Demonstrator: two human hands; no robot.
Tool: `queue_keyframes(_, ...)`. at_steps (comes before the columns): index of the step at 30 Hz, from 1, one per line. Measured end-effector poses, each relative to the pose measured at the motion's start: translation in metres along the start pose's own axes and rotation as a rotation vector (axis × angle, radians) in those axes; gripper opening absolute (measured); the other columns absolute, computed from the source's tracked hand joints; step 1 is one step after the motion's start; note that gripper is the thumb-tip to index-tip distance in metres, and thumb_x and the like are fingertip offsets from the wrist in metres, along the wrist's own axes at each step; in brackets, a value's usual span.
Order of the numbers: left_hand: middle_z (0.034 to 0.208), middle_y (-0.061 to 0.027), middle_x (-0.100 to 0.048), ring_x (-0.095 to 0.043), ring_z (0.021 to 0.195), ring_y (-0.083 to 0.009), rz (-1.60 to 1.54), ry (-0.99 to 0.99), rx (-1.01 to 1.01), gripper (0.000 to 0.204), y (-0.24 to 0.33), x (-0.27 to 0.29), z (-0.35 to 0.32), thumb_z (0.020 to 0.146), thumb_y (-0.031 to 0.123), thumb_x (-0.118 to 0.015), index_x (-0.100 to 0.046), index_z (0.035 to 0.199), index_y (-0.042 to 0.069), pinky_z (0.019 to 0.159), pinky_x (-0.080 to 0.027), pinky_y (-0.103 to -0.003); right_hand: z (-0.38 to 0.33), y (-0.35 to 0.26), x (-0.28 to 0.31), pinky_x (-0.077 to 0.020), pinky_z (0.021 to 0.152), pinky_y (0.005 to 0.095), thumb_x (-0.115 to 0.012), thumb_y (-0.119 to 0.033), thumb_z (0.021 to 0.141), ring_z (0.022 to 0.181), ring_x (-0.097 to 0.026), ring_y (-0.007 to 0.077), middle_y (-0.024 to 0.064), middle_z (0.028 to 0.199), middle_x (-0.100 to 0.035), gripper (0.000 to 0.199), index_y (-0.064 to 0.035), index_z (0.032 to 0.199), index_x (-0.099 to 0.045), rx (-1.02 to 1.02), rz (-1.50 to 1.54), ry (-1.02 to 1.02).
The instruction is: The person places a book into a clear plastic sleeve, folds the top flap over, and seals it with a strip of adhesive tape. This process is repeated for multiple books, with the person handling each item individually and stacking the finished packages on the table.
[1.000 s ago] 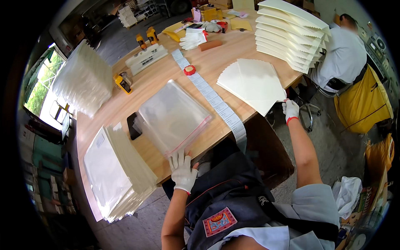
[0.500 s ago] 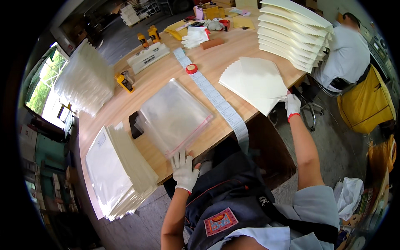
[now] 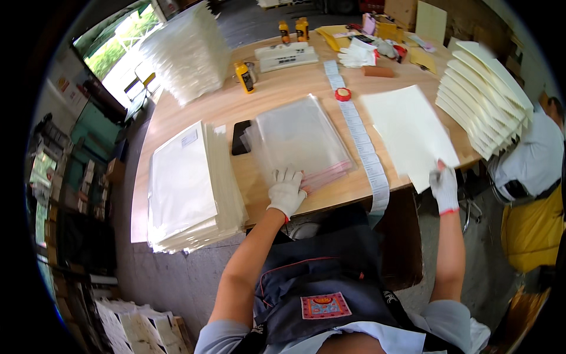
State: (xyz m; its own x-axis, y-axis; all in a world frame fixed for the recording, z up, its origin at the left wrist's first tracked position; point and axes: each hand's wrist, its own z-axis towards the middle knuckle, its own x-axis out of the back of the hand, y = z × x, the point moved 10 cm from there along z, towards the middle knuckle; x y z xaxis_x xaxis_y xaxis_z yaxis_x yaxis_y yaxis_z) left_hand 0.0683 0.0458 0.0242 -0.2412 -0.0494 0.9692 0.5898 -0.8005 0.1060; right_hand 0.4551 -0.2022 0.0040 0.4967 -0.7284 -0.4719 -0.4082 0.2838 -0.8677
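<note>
White fingerless-tip gloves with red cuffs cover both hands. My left hand [image 3: 287, 190] lies with fingers stretched out on the near edge of a pile of clear plastic bags [image 3: 298, 133], beside their pinkish edge strip. At the table's right front edge my right hand [image 3: 443, 187] pinches the near corner of cream paper sheets [image 3: 407, 127]; how many it grips I cannot tell. Between bags and sheets runs a long strip of printed labels [image 3: 361, 138], hanging over the front edge, with a red round object [image 3: 342, 94] on it.
Left stands a stack of bagged sheets [image 3: 183, 183], beside a black phone [image 3: 241, 137]. Farther back are a tall plastic-wrapped pile [image 3: 186, 53], yellow bottles [image 3: 243, 78] and spare gloves [image 3: 356, 54]. A layered cream paper stack [image 3: 483, 97] is at right, near a seated person [image 3: 527, 153].
The view has turned, shifting the table rightward. The cream sheets, fanned before, now lie more evenly together. My left hand has moved farther onto the bags; my right hand stays at the sheets' corner.
</note>
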Motion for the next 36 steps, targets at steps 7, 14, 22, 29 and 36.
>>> queue_keyframes(7, 0.1, -0.0057, -0.054, -0.051, 0.096, -0.0247, -0.027, -0.038, 0.129, 0.03, -0.022, -0.008, -0.004, 0.071, 0.009, -0.058, -0.052, 0.1, 0.013, 0.077, -0.047, -0.037, -0.122, 0.063, -0.087, -0.049, 0.048, 0.0206, -0.059, -0.019, 0.077, 0.066, -0.063, 0.0127, 0.0103, 0.085, -0.064, 0.036, 0.0052, 0.104, -0.056, -0.462, -0.278, -0.376)
queue_keyframes(14, 0.098, -0.0031, -0.054, -0.053, 0.092, -0.0236, -0.116, 0.161, 0.147, 0.027, -0.046, 0.011, -0.021, 0.069, 0.009, -0.06, -0.056, 0.094, 0.018, 0.07, -0.048, -0.037, -0.122, 0.106, -0.078, -0.0446, 0.044, 0.0188, -0.057, -0.018, 0.081, 0.06, -0.059, 0.0104, 0.01, 0.089, -0.062, 0.034, 0.0022, 0.109, -0.052, -0.524, -0.159, -0.259)
queue_keyframes(22, 0.088, -0.0064, -0.055, -0.056, 0.076, -0.027, -0.477, 0.22, 0.291, 0.029, -0.052, 0.026, -0.034, 0.07, 0.005, -0.057, -0.057, 0.098, 0.014, 0.064, -0.046, -0.037, -0.14, 0.154, -0.071, -0.0411, 0.039, 0.02, -0.056, -0.017, 0.085, 0.051, -0.054, 0.0084, 0.0037, 0.079, -0.061, 0.019, -0.0041, 0.099, -0.055, -0.492, 0.03, -0.079)
queue_keyframes(29, 0.107, -0.0098, -0.052, -0.057, 0.088, -0.0198, -1.543, 0.878, 0.772, 0.043, -0.048, -0.044, -0.075, 0.079, 0.004, -0.056, -0.044, 0.12, 0.005, 0.074, -0.048, -0.029, -0.165, 0.153, -0.112, -0.0341, 0.034, 0.0211, -0.057, -0.02, 0.086, 0.042, -0.049, 0.0086, 0.0013, 0.065, -0.056, 0.014, -0.0066, 0.09, -0.055, -0.446, 0.022, -0.139)
queue_keyframes(36, 0.098, -0.0113, -0.061, -0.058, 0.08, -0.0166, -2.117, 0.41, 0.883, 0.036, -0.029, -0.156, -0.056, 0.085, 0.023, -0.056, -0.051, 0.112, -0.001, 0.069, -0.048, -0.028, -0.152, 0.136, -0.132, -0.038, 0.035, 0.022, -0.058, -0.019, 0.086, 0.044, -0.052, 0.0112, 0.004, 0.071, -0.058, 0.016, -0.0066, 0.093, -0.052, -0.487, -0.102, -0.117)
